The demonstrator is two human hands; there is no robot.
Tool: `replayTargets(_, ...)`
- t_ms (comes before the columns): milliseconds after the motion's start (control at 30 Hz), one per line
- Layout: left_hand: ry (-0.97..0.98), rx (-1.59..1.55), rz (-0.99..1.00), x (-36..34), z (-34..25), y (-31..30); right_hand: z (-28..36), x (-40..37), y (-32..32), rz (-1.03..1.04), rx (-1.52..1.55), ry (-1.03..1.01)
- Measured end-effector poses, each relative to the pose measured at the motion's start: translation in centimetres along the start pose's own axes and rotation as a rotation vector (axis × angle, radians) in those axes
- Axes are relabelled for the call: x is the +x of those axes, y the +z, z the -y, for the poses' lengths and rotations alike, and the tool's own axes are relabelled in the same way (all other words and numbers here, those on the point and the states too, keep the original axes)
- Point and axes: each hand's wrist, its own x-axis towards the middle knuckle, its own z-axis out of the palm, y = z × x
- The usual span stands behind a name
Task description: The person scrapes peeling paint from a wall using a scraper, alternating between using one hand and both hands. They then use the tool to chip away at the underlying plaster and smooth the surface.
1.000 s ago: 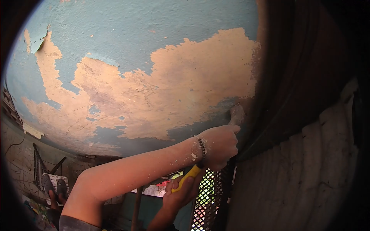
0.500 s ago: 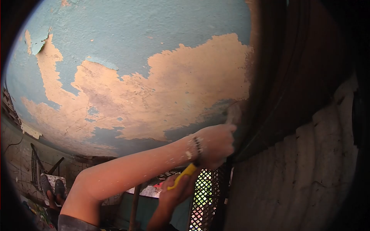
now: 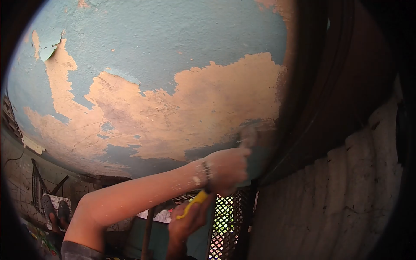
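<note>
My left arm reaches across from the lower left, and my left hand (image 3: pixel 227 169) is closed in a fist close to the wall, with pale dust and a dark bracelet at the wrist. Below it, my right hand (image 3: pixel 188 219) is wrapped round the yellow handle (image 3: pixel 193 204) of a scraper. The handle runs up behind my left wrist, where my left hand seems to grip the tool too. A blurred pale end (image 3: pixel 249 135) shows above the left fist, against the wall. There the blue-green paint (image 3: pixel 216 34) borders a bare tan patch (image 3: pixel 212 99).
A loose paint flake (image 3: pixel 50 50) curls off at upper left. A dark frame (image 3: pixel 320 95) edges the wall at right, beside corrugated sheeting (image 3: pixel 312 203). Lattice (image 3: pixel 223 221) stands below my hands. Shod feet (image 3: pixel 56 208) rest on a pale surface at lower left.
Both my hands and the scraper have moved left along the wall and slightly down in the picture. The view has shifted a little, so the wall sits lower and further right.
</note>
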Motion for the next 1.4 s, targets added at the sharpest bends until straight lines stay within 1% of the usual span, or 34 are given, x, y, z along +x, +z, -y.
replayTargets(33,0.01,-0.036,-0.068,1.6,0.2,-0.5,-0.6,1.6,-1.1,-0.058,-0.285,-0.13)
replayTargets(100,0.036,-0.108,-0.208,4.4,0.5,-1.4,2.3,3.2,-1.6,-0.094,0.04,-0.017)
replayTargets(133,0.039,-0.106,-0.201,4.8,0.4,-1.5,3.4,3.5,-1.4,-0.106,0.208,0.035)
replayTargets(167,0.039,-0.103,-0.191,4.9,0.3,-1.6,3.7,3.3,-1.4,-0.071,0.242,0.054)
replayTargets(200,0.034,-0.097,-0.181,4.8,0.3,-2.1,3.6,3.0,-1.2,-0.057,0.25,0.063)
replayTargets(267,0.0,-0.053,-0.056,2.8,-0.2,-2.7,2.8,1.5,-0.4,-0.035,0.265,0.082)
replayTargets(300,-0.016,-0.026,0.004,1.4,-0.2,-2.9,2.1,0.3,0.1,0.013,0.224,0.08)
replayTargets(367,-0.048,-0.064,0.025,-2.7,-0.3,-1.9,0.6,-2.4,1.1,0.112,0.138,0.077)
replayTargets(400,-0.061,-0.081,0.039,-3.8,-0.1,-1.6,1.6,-3.5,2.1,0.128,0.199,0.147)
replayTargets(467,-0.024,-0.097,0.02,-3.6,0.4,-1.3,0.5,-3.5,2.3,0.142,0.211,0.088)
replayTargets(500,-0.006,-0.111,0.009,-3.4,0.4,-1.3,-0.1,-3.0,2.0,0.11,0.119,0.031)
replayTargets(533,0.008,-0.106,-0.007,-2.3,0.7,-1.8,-0.6,-1.7,1.6,0.084,0.029,-0.034)
replayTargets(600,0.044,-0.106,-0.046,1.0,1.0,-3.1,0.7,0.3,1.0,0.026,0.057,-0.045)
replayTargets(667,0.063,-0.072,-0.103,3.2,1.1,-3.9,4.2,2.0,1.7,-0.035,0.294,0.054)
replayTargets(700,0.073,-0.054,-0.129,3.7,1.2,-4.1,4.8,2.2,1.8,-0.048,0.258,0.054)
replayTargets(800,0.043,-0.059,-0.136,2.1,0.9,-3.7,4.0,1.3,2.4,-0.056,0.315,0.089)
replayTargets(900,-0.012,-0.074,-0.037,-2.2,0.6,-1.6,1.4,-1.9,2.1,0.119,0.14,0.087)
replayTargets(1000,-0.027,-0.183,-0.105,-4.7,0.3,-0.4,0.7,-3.5,2.2,0.127,0.203,0.133)
replayTargets(1100,0.017,-0.147,-0.028,-2.0,0.7,-1.4,1.9,-1.8,1.9,0.074,0.241,0.151)
replayTargets(1167,0.039,-0.152,-0.118,0.9,0.9,-2.3,3.2,-0.2,1.3,0.022,0.277,0.181)
replayTargets(1200,0.049,-0.153,-0.161,1.7,0.9,-2.5,3.3,0.3,1.1,0.021,0.294,0.158)
replayTargets(1267,0.041,-0.112,-0.146,1.9,0.9,-2.2,2.7,1.2,0.7,0.013,0.336,0.114)
replayTargets(1300,0.033,-0.093,-0.137,1.7,0.8,-2.0,1.7,1.3,0.5,0.053,0.377,0.089)
replayTargets(1400,-0.036,-0.054,0.074,-1.4,0.1,-0.8,-1.5,-3.0,1.2,0.116,0.304,0.159)
